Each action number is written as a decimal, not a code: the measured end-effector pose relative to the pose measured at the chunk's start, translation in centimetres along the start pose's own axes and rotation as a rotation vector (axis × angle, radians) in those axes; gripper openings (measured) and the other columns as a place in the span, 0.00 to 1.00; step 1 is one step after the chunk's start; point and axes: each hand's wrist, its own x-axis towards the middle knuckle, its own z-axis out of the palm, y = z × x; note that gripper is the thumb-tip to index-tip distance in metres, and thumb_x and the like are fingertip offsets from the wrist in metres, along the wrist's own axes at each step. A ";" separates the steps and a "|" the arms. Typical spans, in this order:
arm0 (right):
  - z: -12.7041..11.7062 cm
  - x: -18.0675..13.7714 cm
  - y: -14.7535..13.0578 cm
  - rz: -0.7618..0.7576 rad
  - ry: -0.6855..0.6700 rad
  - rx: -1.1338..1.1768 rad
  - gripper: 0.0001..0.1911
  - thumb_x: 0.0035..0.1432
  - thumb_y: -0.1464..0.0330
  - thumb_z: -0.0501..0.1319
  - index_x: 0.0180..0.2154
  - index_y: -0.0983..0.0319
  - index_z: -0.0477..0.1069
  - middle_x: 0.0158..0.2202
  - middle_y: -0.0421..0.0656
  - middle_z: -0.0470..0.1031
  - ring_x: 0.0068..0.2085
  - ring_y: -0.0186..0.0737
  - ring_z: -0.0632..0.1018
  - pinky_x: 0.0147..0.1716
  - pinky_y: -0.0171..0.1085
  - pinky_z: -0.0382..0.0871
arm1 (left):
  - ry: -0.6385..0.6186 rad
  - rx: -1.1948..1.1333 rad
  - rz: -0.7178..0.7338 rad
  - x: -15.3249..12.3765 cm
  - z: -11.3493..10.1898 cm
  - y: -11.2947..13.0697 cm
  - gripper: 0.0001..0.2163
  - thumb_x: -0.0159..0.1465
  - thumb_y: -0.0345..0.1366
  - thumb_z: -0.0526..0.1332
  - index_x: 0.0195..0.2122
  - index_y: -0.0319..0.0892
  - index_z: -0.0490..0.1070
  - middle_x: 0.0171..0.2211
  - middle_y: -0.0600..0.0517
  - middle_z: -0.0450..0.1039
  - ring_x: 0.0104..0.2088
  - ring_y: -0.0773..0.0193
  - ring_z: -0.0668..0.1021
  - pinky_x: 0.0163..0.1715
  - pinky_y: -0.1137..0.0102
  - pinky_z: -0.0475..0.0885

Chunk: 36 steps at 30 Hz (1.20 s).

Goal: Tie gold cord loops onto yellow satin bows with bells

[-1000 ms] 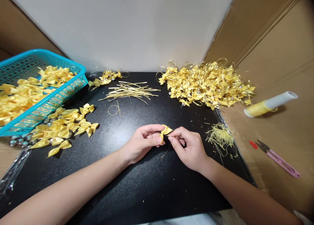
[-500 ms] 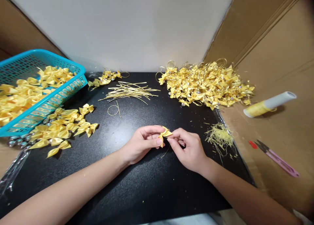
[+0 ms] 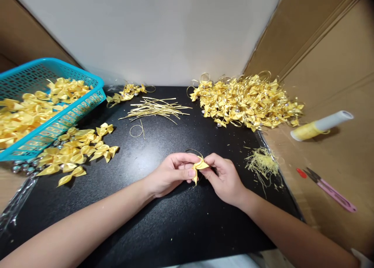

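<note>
My left hand [image 3: 171, 175] and my right hand [image 3: 223, 178] meet over the middle of the black mat [image 3: 163, 225]. Both pinch one small yellow ribbon bow [image 3: 199, 167] between thumb and fingers. A thin gold cord [image 3: 195, 151] arcs in a loop over the bow, just above my fingertips. Both hands are closed on the bow and cord.
A turquoise basket [image 3: 62, 118] of yellow bows sits at the left, with loose bows [image 3: 78, 151] beside it. Cut gold cords [image 3: 154, 109] lie at the back middle, a heap of finished bows [image 3: 248, 100] at the back right. Thread scraps [image 3: 263, 162], a thread spool [image 3: 320, 125] and pink snips [image 3: 330, 189] lie right.
The gold cord that hung below the bow now loops over its top. Both hands have sunk slightly toward me with the bow.
</note>
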 end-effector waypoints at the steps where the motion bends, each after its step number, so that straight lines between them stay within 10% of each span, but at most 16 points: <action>1: 0.1 0.0 -0.1 0.009 0.000 0.009 0.09 0.64 0.65 0.58 0.31 0.61 0.67 0.24 0.37 0.71 0.24 0.30 0.71 0.25 0.30 0.65 | -0.001 -0.005 -0.003 0.0 0.0 0.0 0.11 0.48 0.31 0.75 0.33 0.44 0.82 0.26 0.54 0.77 0.22 0.74 0.74 0.25 0.79 0.68; 29: 0.3 0.4 -0.3 0.076 0.031 -0.018 0.08 0.63 0.69 0.57 0.31 0.60 0.71 0.27 0.40 0.76 0.30 0.35 0.77 0.34 0.35 0.70 | 0.105 0.069 0.131 0.5 0.1 -0.3 0.11 0.47 0.31 0.75 0.33 0.44 0.82 0.31 0.53 0.78 0.25 0.73 0.75 0.26 0.78 0.71; 36: -0.2 0.7 -0.7 -0.066 0.355 -0.277 0.06 0.56 0.70 0.64 0.37 0.57 0.75 0.42 0.45 0.74 0.46 0.43 0.74 0.47 0.45 0.68 | 0.264 0.362 0.316 0.5 0.0 -0.4 0.13 0.51 0.31 0.73 0.38 0.41 0.81 0.36 0.49 0.77 0.26 0.73 0.73 0.28 0.75 0.73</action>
